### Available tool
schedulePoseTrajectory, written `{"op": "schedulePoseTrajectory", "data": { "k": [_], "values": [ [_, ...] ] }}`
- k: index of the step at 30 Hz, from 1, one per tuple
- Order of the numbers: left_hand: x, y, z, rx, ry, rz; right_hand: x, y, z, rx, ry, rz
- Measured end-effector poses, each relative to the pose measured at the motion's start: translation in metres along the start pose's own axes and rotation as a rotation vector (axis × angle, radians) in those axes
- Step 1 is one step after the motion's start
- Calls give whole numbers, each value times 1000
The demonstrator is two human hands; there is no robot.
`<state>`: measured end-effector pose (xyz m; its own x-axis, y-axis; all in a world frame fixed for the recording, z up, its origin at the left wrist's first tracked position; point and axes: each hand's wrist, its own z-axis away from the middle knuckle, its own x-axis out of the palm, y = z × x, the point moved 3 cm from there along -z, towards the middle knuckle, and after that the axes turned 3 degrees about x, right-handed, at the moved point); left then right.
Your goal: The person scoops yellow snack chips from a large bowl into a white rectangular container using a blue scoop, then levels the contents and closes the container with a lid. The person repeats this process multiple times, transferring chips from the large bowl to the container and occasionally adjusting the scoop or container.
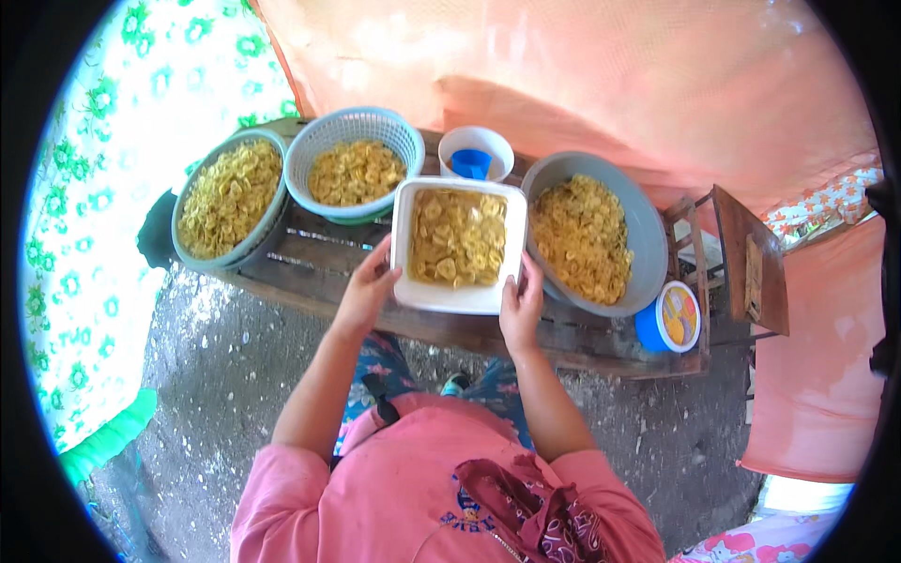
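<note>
- The left hand [368,284] was clamped on the left edge of a white tub [457,296], fingers curled over the rim.
- The right hand [522,308] gripped the tub's lower right corner in the same way.
- The tub sat on the wooden table [310,263] between the two hands, its long side running away from the person, with the opening facing up.
- It was already filled with yellow banana chips [457,236], seemingly wet or glossy; by my judgement the filling was done and the tub was only being held or set.
- Beyond the left hand stood a blue basket [352,127] and a grey bowl [211,258], both heaped with chips.
- Beyond the right hand lay a large grey basin [648,235] of chips, and a blue lidded can [668,319] just past it.
</note>
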<state>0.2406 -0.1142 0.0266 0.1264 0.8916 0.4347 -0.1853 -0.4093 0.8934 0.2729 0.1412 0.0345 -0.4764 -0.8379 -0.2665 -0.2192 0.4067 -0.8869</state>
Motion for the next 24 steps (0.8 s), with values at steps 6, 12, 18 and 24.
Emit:
{"op": "schedulePoseTrajectory", "data": {
  "k": [6, 12, 18, 24],
  "values": [
    [-1, -2, -3, -69, 39, -51, -3, -10, 2, -175, 70, 72],
    [1, 2, -7, -51, -44, -3, 2, 5, -3, 172, -28, -71],
    [3, 1, -12, -38, -40, -5, 2, 7, -4, 186, -94, 13],
    [2, 7, -13, 42, -31, -76, 3, 0, -7, -117, -34, 55]
  ]
}}
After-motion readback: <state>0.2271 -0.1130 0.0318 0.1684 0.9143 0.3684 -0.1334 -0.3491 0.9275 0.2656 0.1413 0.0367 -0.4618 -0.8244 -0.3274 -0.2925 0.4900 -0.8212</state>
